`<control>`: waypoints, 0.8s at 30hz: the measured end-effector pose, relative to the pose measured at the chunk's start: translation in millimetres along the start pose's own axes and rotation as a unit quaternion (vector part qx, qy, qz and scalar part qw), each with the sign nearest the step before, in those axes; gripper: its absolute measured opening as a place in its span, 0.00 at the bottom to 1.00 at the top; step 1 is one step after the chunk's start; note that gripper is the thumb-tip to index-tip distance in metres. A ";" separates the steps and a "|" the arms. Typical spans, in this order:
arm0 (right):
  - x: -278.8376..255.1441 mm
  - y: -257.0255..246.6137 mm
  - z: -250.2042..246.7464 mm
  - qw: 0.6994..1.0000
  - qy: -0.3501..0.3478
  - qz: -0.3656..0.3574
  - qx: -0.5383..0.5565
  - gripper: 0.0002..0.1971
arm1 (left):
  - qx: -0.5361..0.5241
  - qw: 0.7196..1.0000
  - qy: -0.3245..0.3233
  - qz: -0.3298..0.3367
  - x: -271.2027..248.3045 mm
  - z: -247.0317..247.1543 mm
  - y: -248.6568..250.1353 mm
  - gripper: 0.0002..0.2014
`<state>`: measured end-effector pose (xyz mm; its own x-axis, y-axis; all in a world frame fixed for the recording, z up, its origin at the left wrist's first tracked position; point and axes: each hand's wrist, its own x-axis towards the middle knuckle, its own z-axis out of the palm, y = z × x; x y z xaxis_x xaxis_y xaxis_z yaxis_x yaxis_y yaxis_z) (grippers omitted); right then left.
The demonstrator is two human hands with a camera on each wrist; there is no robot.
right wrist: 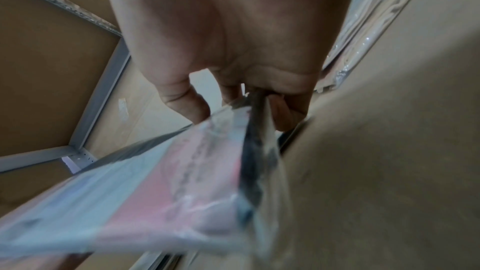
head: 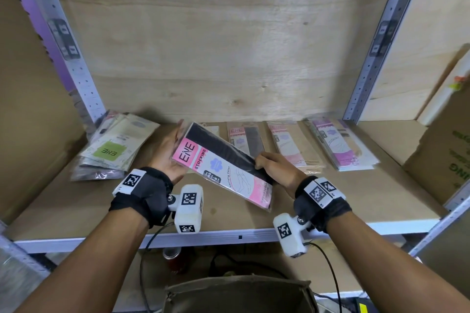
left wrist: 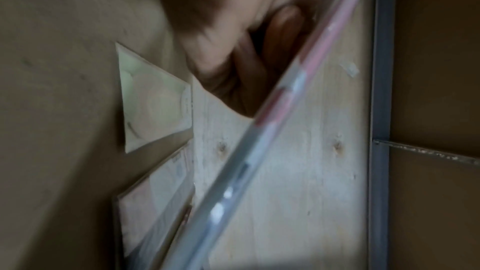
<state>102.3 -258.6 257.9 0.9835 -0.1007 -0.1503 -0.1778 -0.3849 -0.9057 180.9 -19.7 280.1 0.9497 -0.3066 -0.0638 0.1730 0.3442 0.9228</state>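
A flat stocking packet [head: 223, 168], pink and white with a black stocking inside, is held tilted above the shelf board [head: 76, 206]. My left hand [head: 165, 155] lies with palm and straight fingers against its upper left end. My right hand [head: 274, 170] pinches its long right edge between thumb and fingers. The left wrist view is blurred and shows the left hand [left wrist: 233, 48] beside the packet [left wrist: 259, 130], seen edge on. In the right wrist view the right hand [right wrist: 233, 48] pinches the packet [right wrist: 155, 192] at its dark edge.
A loose pile of packets [head: 112, 150] lies at the shelf's left. Three stacks of packets [head: 245, 140] [head: 292, 147] [head: 338, 145] line the back. A cardboard box [head: 442, 160] stands at the right. Metal uprights [head: 376, 40] frame the bay; a bag [head: 239, 295] sits below.
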 end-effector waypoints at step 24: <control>-2.6 -23.8 40.4 0.994 0.077 0.026 0.069 0.27 | 0.564 0.798 0.185 0.101 6.5 37.5 -32.9 0.27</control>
<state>105.3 -212.1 263.8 0.9544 -0.2609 -0.1450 -0.2111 -0.2466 -0.9458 171.6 -66.3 263.6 0.9765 0.0089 0.2154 -0.1411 -0.7290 0.6698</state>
